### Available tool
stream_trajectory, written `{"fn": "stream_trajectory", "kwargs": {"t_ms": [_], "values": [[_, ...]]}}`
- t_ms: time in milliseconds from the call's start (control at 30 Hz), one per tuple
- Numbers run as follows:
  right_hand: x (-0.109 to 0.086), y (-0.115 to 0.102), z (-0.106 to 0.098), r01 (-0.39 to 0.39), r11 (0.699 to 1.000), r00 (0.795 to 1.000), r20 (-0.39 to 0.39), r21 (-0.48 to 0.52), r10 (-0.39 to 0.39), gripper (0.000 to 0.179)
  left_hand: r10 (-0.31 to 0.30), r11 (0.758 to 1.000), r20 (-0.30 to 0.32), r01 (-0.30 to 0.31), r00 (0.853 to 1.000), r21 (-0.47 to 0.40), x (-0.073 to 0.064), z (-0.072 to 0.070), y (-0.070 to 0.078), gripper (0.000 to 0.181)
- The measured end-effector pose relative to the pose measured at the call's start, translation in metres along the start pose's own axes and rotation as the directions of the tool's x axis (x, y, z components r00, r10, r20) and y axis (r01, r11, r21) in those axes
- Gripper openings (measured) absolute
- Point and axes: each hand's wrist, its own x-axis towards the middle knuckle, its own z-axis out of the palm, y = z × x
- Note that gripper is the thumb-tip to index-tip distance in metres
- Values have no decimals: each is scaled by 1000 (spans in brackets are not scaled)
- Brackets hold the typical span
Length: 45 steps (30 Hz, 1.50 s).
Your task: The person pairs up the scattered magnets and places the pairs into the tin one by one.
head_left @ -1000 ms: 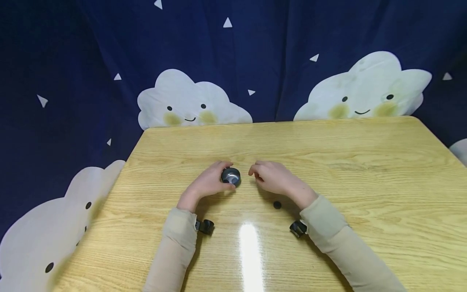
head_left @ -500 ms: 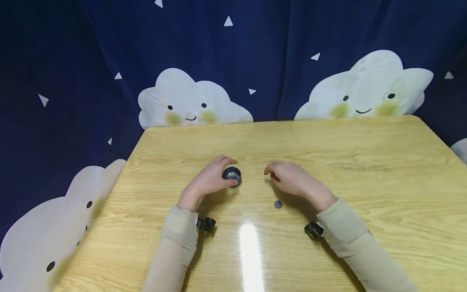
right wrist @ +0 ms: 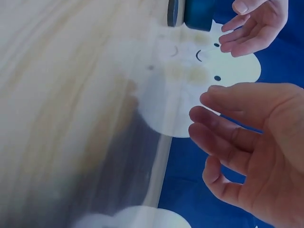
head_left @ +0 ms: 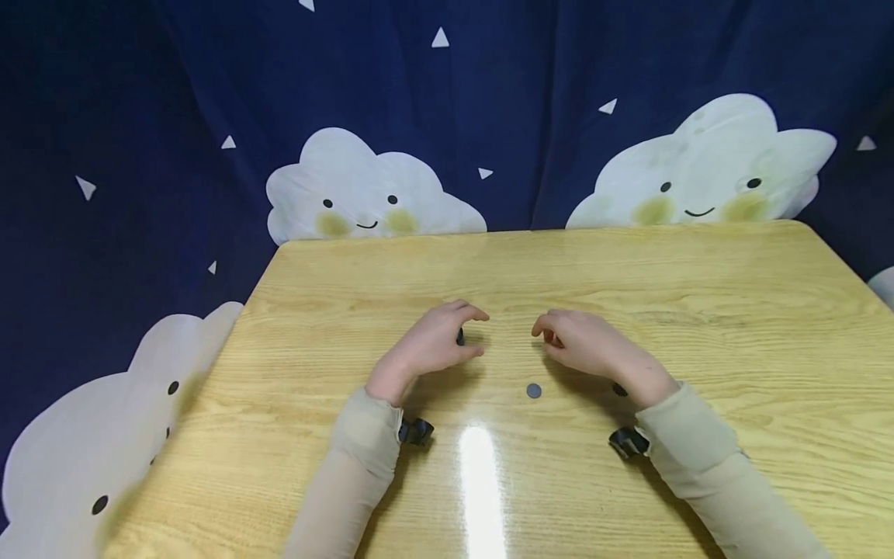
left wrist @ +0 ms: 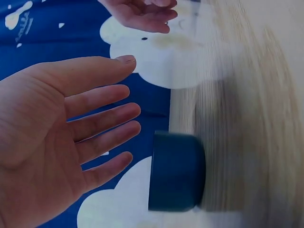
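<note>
Cup (left wrist: 176,172) stands upright on the table, dark outside, left of the middle in your head view. Your left hand (head_left: 436,340) hides most of it there; only a dark sliver shows between thumb and fingers. Left wrist view: your fingers are straight and spread, thumb extended, with a gap to the cup rim. No grip on that side, nothing held.

Your right hand (head_left: 576,341) is well apart from the cup, to its right, facing your left across a gap of bare wood. Fingers loosely bent, holding nothing either.

Small grey disc (head_left: 534,390) lies flat on the table, nearer you than both hands, just left of your right hand's shadow. Dark round spot (head_left: 619,389) sits at the edge of your right wrist, partly covered; can't tell what it is.

Sleeves (head_left: 366,439) are beige, a black camera (head_left: 417,432) on the inner side of each wrist. Table (head_left: 419,272) is light wood, glare streak down its near middle. Behind it, navy curtain (head_left: 517,85) with smiling white clouds and small triangles.
</note>
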Motion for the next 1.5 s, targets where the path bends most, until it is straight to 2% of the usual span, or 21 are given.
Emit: {"fn": "stream_trajectory", "kwargs": {"t_ms": [267,700,900,1033,1167,1300,1500], "values": [[-11,7,-8,-53,998,998,41,28,52,18,52,999,25,-53,998,13,8,7,13,43],[-34,25,-19,-140,986,986,100,86,131,17,106,994,107,-109,989,22,13,18,29,41],[-44,33,-20,-153,983,983,118,103,141,19,115,992,142,-120,983,26,15,25,33,40],[-49,36,-20,-159,980,979,148,122,141,19,102,995,163,-104,981,5,17,29,36,42],[-56,41,-21,-182,970,970,190,160,150,24,83,997,191,-83,978,-13,18,30,39,42],[-63,46,-22,-234,953,951,247,190,184,30,93,996,218,-88,971,-31,20,34,42,38],[-66,46,-23,-266,942,935,291,202,202,34,111,993,253,-118,961,12,21,39,46,30]]}}
